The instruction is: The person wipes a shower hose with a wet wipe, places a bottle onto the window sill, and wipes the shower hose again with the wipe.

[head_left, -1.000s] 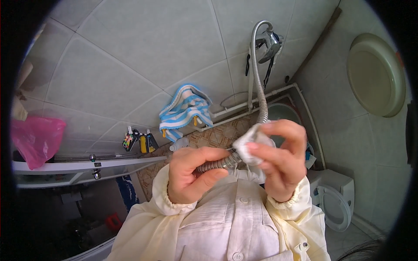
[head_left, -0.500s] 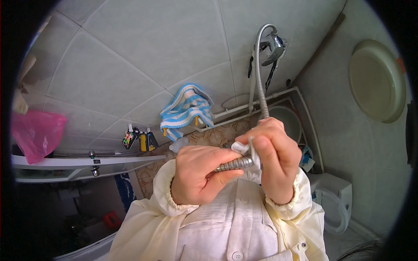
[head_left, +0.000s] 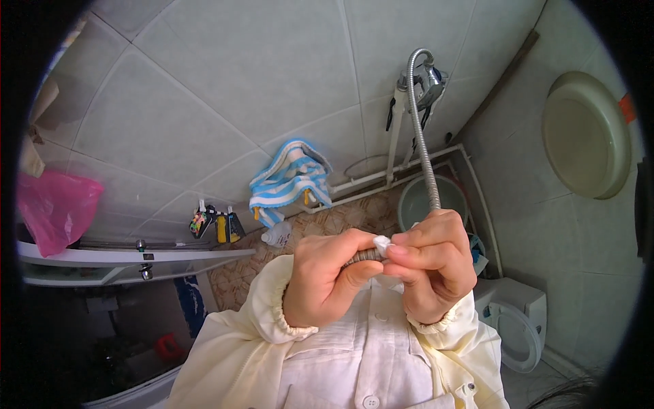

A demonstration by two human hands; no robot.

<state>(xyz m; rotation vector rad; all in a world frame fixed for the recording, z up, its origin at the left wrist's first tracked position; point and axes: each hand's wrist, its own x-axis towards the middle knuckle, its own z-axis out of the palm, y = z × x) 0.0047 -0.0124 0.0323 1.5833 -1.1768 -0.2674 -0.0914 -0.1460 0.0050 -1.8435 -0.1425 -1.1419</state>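
A ribbed metal shower hose (head_left: 421,129) curves down from the wall tap (head_left: 428,85) to my hands in front of my chest. My left hand (head_left: 317,279) is closed round one stretch of it, thumb and fingers on either side. Close beside it, my right hand (head_left: 439,266) pinches a small white cloth or tissue (head_left: 383,244) against the hose where it comes out of the left grip. Most of the cloth is hidden under the right fingers. Farther along, the hose passes behind my right hand.
A blue-and-white striped towel (head_left: 289,183) hangs on the tiled wall, with brushes (head_left: 221,225) to its left. A green basin (head_left: 415,203) stands on the floor, and a toilet (head_left: 514,327) at the right. A pink bag (head_left: 58,208) hangs above a white-edged shelf (head_left: 122,255).
My right fingers have closed tighter over the cloth, and less of it shows. The left hand has moved slightly right, closer to the right one. The view has shifted a little.
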